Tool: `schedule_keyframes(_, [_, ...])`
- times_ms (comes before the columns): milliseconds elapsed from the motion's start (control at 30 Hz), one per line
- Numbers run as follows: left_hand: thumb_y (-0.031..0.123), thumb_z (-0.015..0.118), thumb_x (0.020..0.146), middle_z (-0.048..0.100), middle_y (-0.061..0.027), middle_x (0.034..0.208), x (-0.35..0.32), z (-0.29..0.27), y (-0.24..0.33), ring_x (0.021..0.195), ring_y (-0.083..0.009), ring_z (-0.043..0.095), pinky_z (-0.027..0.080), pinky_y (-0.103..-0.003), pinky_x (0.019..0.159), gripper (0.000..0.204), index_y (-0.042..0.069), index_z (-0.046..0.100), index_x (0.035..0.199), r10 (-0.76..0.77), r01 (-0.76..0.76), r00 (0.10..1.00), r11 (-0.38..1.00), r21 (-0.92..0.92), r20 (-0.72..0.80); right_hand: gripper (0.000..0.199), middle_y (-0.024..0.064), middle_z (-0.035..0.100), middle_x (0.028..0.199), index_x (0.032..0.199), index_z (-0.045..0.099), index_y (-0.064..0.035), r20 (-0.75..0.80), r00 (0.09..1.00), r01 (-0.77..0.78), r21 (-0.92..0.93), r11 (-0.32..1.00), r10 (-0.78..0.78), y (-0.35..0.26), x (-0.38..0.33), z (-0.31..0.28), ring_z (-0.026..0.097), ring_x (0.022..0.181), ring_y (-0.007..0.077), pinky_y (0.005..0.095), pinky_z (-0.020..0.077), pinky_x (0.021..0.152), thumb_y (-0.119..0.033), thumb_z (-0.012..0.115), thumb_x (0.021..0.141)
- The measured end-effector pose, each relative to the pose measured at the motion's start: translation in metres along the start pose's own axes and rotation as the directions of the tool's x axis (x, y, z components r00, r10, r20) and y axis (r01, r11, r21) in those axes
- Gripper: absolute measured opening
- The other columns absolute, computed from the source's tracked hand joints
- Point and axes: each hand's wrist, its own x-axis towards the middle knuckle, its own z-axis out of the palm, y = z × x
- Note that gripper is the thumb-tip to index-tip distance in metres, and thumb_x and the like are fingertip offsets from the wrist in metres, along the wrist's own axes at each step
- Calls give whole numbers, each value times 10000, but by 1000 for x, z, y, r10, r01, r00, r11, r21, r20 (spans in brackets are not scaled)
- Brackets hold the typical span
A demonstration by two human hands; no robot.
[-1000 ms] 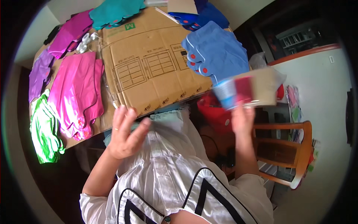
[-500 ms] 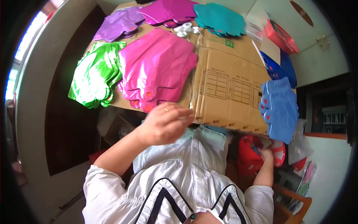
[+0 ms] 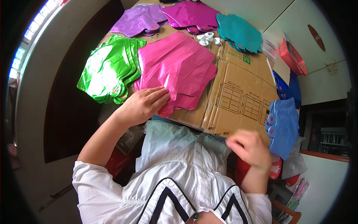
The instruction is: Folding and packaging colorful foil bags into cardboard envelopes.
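My left hand (image 3: 147,103) lies flat on the lower edge of a stack of pink foil balloons (image 3: 179,67), uninflated and scallop-edged with small red spots. Its fingers are stretched out and nothing shows in its grip. To the right, my right hand (image 3: 251,147) is raised in front of the cardboard's near edge. Its fingers look curled, but motion smears them, so whether they hold anything is unclear. Left of the pink stack are shiny green foil balloons (image 3: 110,71). A blue stack (image 3: 283,127) of similar shape hangs over the cardboard's right edge.
Flattened brown cardboard (image 3: 238,100) covers the table. Lilac (image 3: 140,20), magenta (image 3: 192,15) and teal (image 3: 238,31) stacks lie along the far side, near small white ribbon rolls (image 3: 206,38). A red basket (image 3: 292,56) stands at far right; red bags (image 3: 242,171) sit below the table.
My left hand has moved left and down onto the pink stack from above the cardboard's edge. My right hand has come up out of the red bag. The view has shifted slightly.
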Motion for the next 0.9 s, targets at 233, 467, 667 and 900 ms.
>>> schedule_keyframes(233, [-20, 660, 736, 631, -152, 1087, 9, -5, -10, 955, -307, 639, 529, -390, 819, 317, -5, 656, 1053, -86, 86, 996, 943, -322, 15, 162, 119, 667, 966, 966, 670, -10, -224, 765, 551, -256, 794, -603, -3, 169, 49, 615, 911, 290, 389, 493, 834, -66, 625, 820])
schedule_keyframes(467, [3, 676, 769, 660, -133, 929, 16, -17, -24, 834, -280, 640, 520, -348, 729, 157, -7, 690, 925, -217, 292, 954, 823, -487, 205, 180, 144, 671, 1075, 955, 697, -5, -52, 842, 521, -185, 833, -538, -2, 174, 60, 615, 1000, 294, 385, 481, 896, -73, 608, 814])
schedule_keyframes(667, [55, 706, 792, 672, -119, 878, 36, -27, -47, 815, -234, 652, 518, -342, 735, 136, -11, 692, 910, -201, 417, 889, 729, -544, 411, 186, 162, 673, 1080, 946, 699, 4, -113, 871, 469, -104, 877, -479, -3, 175, 63, 632, 997, 311, 399, 490, 893, -75, 610, 803])
schedule_keyframes(900, [123, 748, 765, 659, -103, 816, 51, -30, -47, 746, -202, 632, 507, -319, 697, 221, -14, 679, 924, -350, 601, 769, 679, -421, 535, 156, 158, 695, 963, 901, 704, -11, -273, 911, 310, -47, 950, -310, -4, 176, 79, 661, 897, 314, 380, 520, 807, -87, 647, 777])
